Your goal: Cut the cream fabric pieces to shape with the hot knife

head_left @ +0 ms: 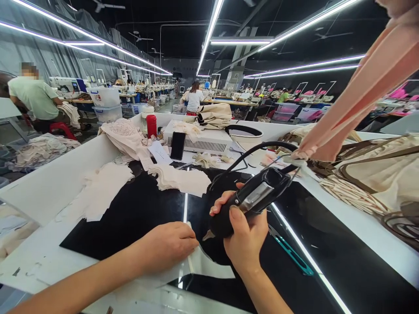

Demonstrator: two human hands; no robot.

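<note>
A black corded handheld tool (253, 196) with a silver panel is gripped in my right hand (244, 235), tilted with its rounded head low over the black sheet (150, 205). Pink fabric strips (356, 96) are knotted round its cord end and stretch to the upper right. Just left of the tool's head, my left hand (173, 244) is closed, its fingertips at a small pale piece (190, 261); what they pinch is partly hidden. A pale curved piece (216, 267) lies below, between the hands.
Stacked cream fabric pieces (183, 179) lie beyond my hands, with more at left (101, 189). Teal snips (291, 250) lie at right. Behind stand a phone (177, 146), a red bottle (151, 125) and a white box (203, 141). A person in green (34, 98) is at far left.
</note>
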